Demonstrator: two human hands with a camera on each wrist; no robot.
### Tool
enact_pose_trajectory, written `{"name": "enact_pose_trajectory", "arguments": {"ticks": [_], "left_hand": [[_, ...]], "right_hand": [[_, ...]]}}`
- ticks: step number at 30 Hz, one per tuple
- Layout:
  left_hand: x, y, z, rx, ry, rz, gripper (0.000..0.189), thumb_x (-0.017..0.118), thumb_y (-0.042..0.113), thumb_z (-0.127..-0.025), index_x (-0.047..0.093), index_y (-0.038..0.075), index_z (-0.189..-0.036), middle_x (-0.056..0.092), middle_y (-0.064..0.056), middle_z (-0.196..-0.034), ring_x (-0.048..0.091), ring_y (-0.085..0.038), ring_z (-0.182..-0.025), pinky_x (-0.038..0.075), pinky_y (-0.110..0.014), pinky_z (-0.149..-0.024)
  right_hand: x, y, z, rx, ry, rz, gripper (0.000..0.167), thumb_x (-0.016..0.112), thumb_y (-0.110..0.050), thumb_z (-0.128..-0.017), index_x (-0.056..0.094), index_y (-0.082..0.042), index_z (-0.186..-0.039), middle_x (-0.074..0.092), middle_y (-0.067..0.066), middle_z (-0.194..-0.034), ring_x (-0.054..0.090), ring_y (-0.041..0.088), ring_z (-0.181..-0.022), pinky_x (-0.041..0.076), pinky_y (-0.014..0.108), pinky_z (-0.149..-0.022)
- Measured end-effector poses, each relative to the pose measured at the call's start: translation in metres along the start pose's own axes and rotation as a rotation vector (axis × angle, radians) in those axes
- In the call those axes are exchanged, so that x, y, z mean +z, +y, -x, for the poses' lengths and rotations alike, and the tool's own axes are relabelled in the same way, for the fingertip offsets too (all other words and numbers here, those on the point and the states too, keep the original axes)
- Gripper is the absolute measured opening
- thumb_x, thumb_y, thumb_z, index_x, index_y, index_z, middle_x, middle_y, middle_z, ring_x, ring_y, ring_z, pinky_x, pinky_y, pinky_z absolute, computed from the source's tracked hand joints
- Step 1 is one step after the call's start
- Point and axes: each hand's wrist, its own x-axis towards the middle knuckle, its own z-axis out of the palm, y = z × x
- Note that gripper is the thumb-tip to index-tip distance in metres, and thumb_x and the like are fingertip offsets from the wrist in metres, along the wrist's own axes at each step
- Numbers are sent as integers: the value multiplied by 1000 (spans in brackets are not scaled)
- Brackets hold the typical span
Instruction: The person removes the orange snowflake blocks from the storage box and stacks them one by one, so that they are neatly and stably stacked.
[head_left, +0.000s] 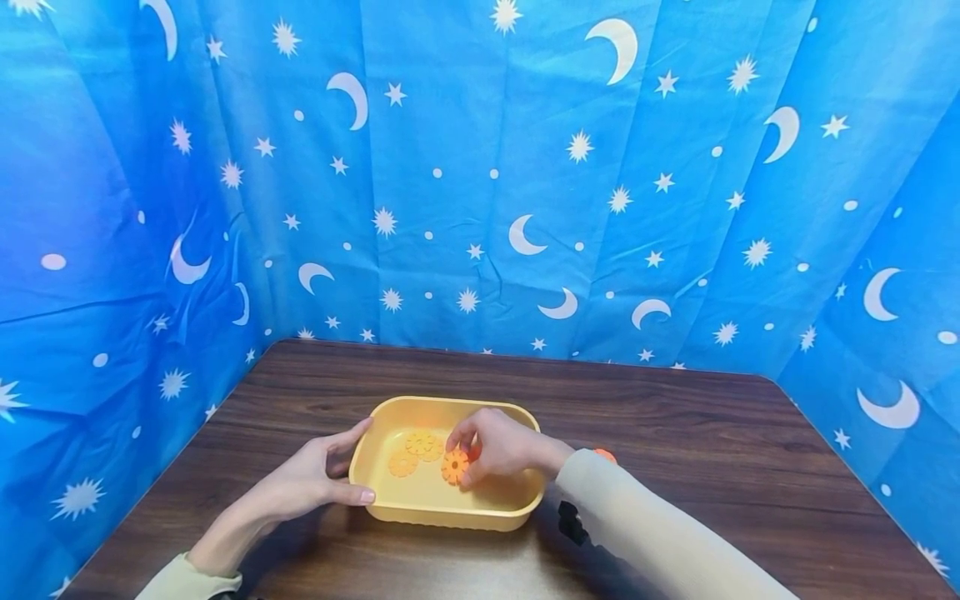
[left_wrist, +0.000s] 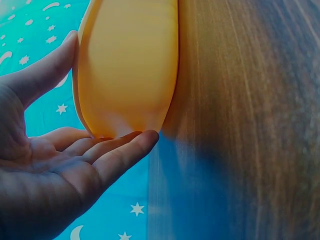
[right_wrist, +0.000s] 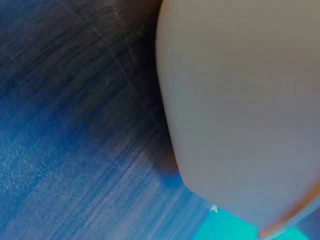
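Observation:
A yellow plastic container point(head_left: 450, 518) stands on the table with several yellow-orange notched discs point(head_left: 402, 464) lying on its floor. My left hand point(head_left: 303, 479) grips its left end, the thumb at the near rim and a finger at the far corner. The left wrist view has the thumb along one side of the container point(left_wrist: 130, 60) and the fingers against its end. Inside the container, my right hand point(head_left: 498, 442) pinches an orange interlocking disc point(head_left: 454, 468) between thumb and fingers. The right wrist view is filled by a pale curved surface and hides this hand.
The dark wood table point(head_left: 675, 433) runs back to a blue star-and-moon cloth point(head_left: 480, 167), which also hangs on both sides. Past the right sleeve point(head_left: 645, 508) peeks a small orange thing point(head_left: 605, 456), mostly hidden. A black device point(head_left: 572, 522) sits under the right forearm.

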Motion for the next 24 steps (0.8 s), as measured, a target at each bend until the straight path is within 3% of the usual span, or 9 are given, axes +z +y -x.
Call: {"name": "enact_pose_trajectory", "arguments": {"ticks": [7,16,24], "left_hand": [[0,2,0,-23,13,-24,107,91,22,-83,26,2,-166,30,-31,-165,45,-52,-142,49,-53,-107],[1,1,0,-33,19,-30,107,91,22,-83,27,2,-166,31,-31,-165,45,-53,-141,50,-54,-106],[1,0,0,-32,16,-24,107,91,22,-83,27,2,-166,30,-31,-165,43,-53,-143,50,-55,-107]], "right_hand": [[-6,-5,5,-9,33,29,39,95,-8,-76,80,-10,-112,69,-7,-85,56,15,-78,47,26,-67],[-10,-9,18,-95,81,2,37,93,-6,-77,80,-5,-111,69,-2,-81,50,16,-68,38,24,-58],[-15,-10,30,-75,141,-36,37,94,-11,-78,80,-8,-112,72,-3,-88,48,20,-60,35,24,-54]]}}
